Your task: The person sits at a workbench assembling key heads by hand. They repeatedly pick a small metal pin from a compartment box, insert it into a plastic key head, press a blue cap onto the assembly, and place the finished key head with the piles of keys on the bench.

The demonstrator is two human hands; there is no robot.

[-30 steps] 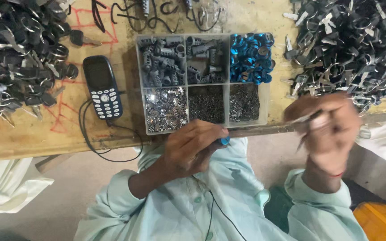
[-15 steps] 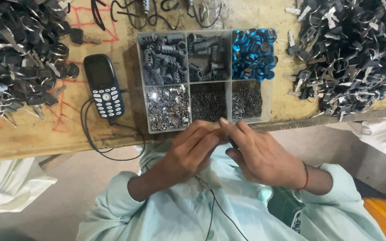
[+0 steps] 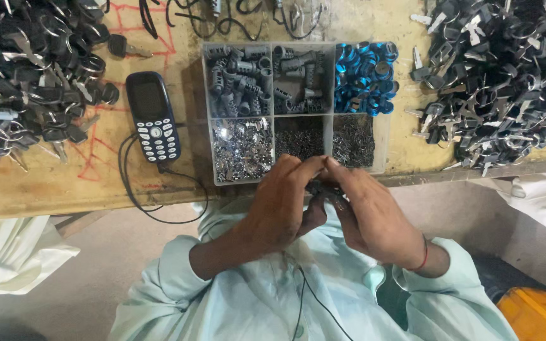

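- Head view, lower middle of the frame: the left hand [image 3: 282, 205] and right hand [image 3: 374, 215] meet just below the edge of the wooden surface [image 3: 64, 189], fingers curled closed around a small dark part [image 3: 317, 187] pinched between the fingertips. Most of it is hidden by the fingers, so I cannot tell its exact kind.
- To my eye this is a fitting step, with the small piece being pressed or turned together close to the chest; the next move looks to call for a steady pinch and fine fingertip alignment, since the piece is tiny.
- Just above the hands sits a clear compartment tray [image 3: 388, 151]: grey ribbed sleeves [image 3: 238, 79] in the upper left cells, blue rings [image 3: 364, 79] in the upper right cell, shiny metal bits [image 3: 242, 148] in the lower left, fine dark pins in the other lower cells.
- Left of the tray lies a dark keypad phone [image 3: 153, 117], its black cable [image 3: 134, 199] looping toward the surface's edge.
- Heaps of dark keys fill the upper left [image 3: 26, 76] and upper right [image 3: 500, 76] of the frame.
- Red marker lines [image 3: 105, 136] are drawn on the wood near the phone; no labels are readable.
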